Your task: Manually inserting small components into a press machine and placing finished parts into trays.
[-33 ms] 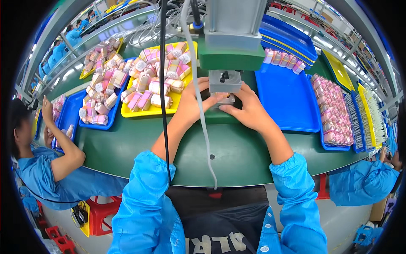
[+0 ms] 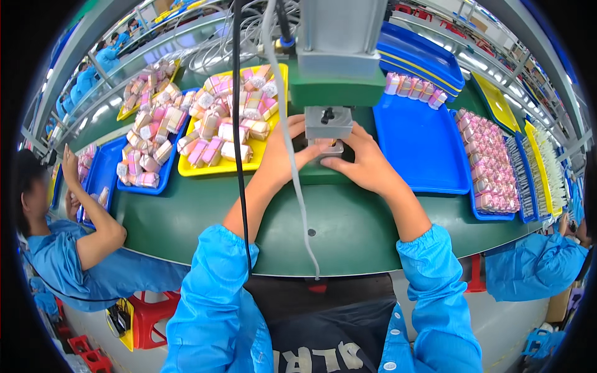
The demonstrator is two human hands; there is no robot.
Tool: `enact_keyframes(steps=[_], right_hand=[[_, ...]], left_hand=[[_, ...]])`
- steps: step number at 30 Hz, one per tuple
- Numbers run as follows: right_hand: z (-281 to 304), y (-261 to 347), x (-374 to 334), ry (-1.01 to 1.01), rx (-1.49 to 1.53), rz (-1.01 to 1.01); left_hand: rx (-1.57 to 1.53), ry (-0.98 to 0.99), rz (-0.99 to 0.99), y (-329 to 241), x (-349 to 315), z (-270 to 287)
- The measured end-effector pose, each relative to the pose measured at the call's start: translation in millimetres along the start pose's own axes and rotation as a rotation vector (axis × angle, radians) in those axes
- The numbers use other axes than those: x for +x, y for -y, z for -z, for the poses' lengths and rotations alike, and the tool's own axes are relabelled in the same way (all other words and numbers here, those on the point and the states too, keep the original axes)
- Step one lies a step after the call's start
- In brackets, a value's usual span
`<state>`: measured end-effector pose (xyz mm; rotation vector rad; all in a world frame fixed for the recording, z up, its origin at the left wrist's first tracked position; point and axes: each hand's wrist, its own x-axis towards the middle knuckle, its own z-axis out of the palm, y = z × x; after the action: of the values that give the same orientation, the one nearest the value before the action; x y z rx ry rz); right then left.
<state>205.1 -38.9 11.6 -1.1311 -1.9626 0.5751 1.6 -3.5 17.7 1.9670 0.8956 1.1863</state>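
Both my hands are cupped around the tooling of a bench press. Its grey metal block (image 2: 328, 122) sits directly above a small wrapped part (image 2: 326, 142), of which only an orange-tan bit shows. My left hand (image 2: 281, 152) comes in from the left, closed, with its thumb against that part. On the other side my right hand (image 2: 367, 160) is curled, its thumb by the lower metal plate (image 2: 333, 150). The press block hides some fingertips of both hands, so what the right one grips cannot be made out.
Left of the press, a yellow tray (image 2: 217, 169) and a blue tray (image 2: 158, 187) hold pink-and-tan wrapped blocks. On the right lies a blue tray (image 2: 423, 149) with several blocks along its far edge, beside densely packed blocks (image 2: 488, 165). A black cable (image 2: 241, 186) and grey hose (image 2: 297, 180) hang in front. Co-workers sit at both sides.
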Motion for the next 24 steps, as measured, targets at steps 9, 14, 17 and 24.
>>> enact_keyframes(steps=[9,14,17,24], right_hand=[[142,-130,18,-0.577,-0.559,-0.145],[195,-211,21,-0.746,-0.724,-0.374],[208,-215,33,-0.649,-0.525,-0.66],[176,-138,18,-0.81,-0.228,-0.382]], left_hand=[[-0.27,-0.36,0.192,12,12,7],[-0.387,-0.567,0.316,15,17,59],[-0.235,-0.684,0.128,17,14,49],[-0.116,-0.621,-0.055,12,11,15]])
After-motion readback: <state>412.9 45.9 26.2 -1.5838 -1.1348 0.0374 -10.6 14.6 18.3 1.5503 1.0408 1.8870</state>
